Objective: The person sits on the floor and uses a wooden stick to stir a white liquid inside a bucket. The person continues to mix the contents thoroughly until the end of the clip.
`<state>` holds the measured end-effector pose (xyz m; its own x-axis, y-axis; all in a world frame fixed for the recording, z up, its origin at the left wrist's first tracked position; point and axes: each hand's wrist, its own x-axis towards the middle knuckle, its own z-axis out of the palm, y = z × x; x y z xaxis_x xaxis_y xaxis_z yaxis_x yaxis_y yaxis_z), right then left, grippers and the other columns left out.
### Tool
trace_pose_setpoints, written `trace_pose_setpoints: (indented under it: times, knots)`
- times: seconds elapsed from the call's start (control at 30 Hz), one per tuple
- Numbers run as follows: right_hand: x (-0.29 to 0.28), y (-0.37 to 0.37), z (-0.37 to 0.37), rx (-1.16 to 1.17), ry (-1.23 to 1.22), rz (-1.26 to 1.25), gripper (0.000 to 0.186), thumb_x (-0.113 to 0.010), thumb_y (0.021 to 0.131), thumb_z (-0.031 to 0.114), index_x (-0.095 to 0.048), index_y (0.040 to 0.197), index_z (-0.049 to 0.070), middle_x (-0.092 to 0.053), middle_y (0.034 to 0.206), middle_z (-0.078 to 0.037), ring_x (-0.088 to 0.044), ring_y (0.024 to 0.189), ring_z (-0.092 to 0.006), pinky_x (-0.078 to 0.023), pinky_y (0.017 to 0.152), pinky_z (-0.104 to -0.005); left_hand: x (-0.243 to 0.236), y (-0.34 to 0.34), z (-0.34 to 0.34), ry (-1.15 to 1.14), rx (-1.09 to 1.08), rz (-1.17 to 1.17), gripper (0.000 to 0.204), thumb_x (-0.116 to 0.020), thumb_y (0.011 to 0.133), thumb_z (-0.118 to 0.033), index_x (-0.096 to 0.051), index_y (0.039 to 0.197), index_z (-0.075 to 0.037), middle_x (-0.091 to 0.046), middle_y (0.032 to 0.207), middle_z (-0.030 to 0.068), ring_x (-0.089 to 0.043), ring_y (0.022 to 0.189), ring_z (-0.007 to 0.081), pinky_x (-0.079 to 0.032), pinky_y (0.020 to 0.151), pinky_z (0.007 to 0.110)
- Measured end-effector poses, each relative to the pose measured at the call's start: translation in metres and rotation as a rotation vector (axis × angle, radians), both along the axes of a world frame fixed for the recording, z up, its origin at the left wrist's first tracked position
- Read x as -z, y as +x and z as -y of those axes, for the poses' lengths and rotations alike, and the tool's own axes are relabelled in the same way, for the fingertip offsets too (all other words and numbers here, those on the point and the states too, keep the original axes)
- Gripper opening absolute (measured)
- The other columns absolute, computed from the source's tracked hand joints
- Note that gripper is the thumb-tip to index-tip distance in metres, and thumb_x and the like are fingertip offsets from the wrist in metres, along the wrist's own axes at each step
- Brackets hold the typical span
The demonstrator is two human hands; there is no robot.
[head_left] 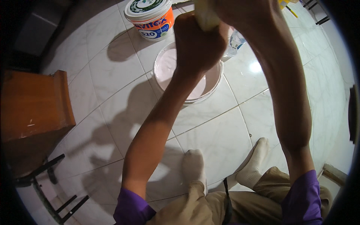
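Both my arms reach up to the top edge of the head view. My left hand [200,45] is closed in a fist at a pale yellow thing [206,14], whose kind I cannot make out. Against the other side of it is my right hand [234,12], partly cut off by the frame, with its fingers hidden. Below the hands an open white bucket [219,80] stands on the floor, holding a pale pinkish, paint-like liquid [165,67]. My left wrist and forearm cover part of its opening.
A lidded orange and white tub [152,22] stands beyond the bucket. A clear plastic bottle [236,40] lies behind the bucket's right side. At left are a wooden cabinet [35,105] and black metal legs [47,198]. My socked feet [194,167] rest on the pale tiled floor [210,127].
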<state>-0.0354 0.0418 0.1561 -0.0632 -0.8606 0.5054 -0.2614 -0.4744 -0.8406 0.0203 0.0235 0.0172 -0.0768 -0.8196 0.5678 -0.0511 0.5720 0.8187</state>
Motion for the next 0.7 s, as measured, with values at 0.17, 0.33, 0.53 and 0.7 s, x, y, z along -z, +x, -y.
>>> trace_pose_setpoints:
  times: [0.17,0.33,0.53,0.7]
  knots:
    - [0.014,-0.017,0.011,-0.47,-0.035,0.352,0.029,-0.048,0.089,0.029,-0.054,0.071,0.007,-0.042,0.062,0.0,-0.039,0.057,-0.011,-0.031,0.051,-0.0312,0.005,0.02,0.007,0.105,-0.038,0.068,0.034,-0.055,0.087,-0.012,-0.049,0.054,-0.005,-0.048,0.045,0.0012,-0.047,0.038,0.0128,-0.036,0.04,0.03]
    - [0.013,-0.001,0.012,-0.222,-0.01,0.349,0.03,-0.049,0.086,0.03,-0.051,0.066,0.007,-0.045,0.06,-0.001,-0.04,0.055,-0.0111,-0.032,0.051,-0.0319,0.005,0.036,0.014,0.144,-0.102,0.142,0.033,-0.066,0.087,-0.023,-0.065,0.073,0.007,-0.068,0.064,0.0177,-0.071,0.063,0.0255,-0.051,0.056,0.036]
    - [0.03,-0.022,0.027,-0.3,-0.18,0.371,0.029,-0.049,0.084,0.029,-0.05,0.066,0.007,-0.044,0.059,-0.001,-0.038,0.052,-0.0106,-0.032,0.049,-0.0302,0.0,0.01,0.013,0.221,0.025,0.05,0.026,-0.065,0.084,-0.016,-0.064,0.074,0.008,-0.066,0.061,0.0145,-0.067,0.058,0.0212,-0.049,0.057,0.036]
    - [0.017,-0.043,0.006,-0.325,-0.148,0.161,0.029,-0.049,0.086,0.029,-0.05,0.067,0.007,-0.042,0.059,0.001,-0.037,0.05,-0.0098,-0.031,0.046,-0.031,0.004,-0.013,0.022,0.091,-0.03,0.081,0.022,-0.065,0.087,-0.012,-0.06,0.075,0.006,-0.065,0.064,0.0147,-0.064,0.063,0.0181,-0.046,0.056,0.037]
